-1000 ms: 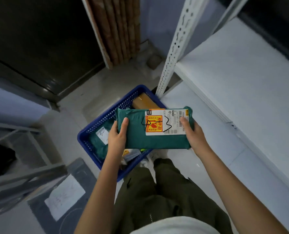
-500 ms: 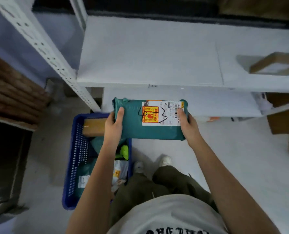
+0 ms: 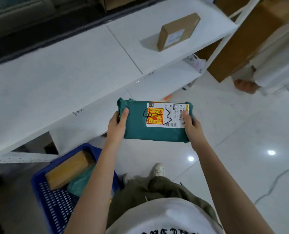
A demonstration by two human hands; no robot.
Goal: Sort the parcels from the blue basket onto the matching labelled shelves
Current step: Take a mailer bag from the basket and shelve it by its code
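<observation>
Green parcel: soft, crinkled plastic mailer, rectangular, white shipping label with an orange sticker and black marker scrawl. It is held level in the air before the white shelf, above the floor. Left hand grips its left end, thumb on top; right hand grips its right end likewise. Blue basket, perforated plastic, stands at lower left holding a brown box.

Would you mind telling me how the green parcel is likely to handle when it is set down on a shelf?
The green parcel probably has something firm inside: it spans between the left hand and right hand without sagging. Its plastic wrap looks smooth, so it may slide on the white shelf. The orange sticker seems to be a fragile warning, so a gentle set-down is wise.
</observation>
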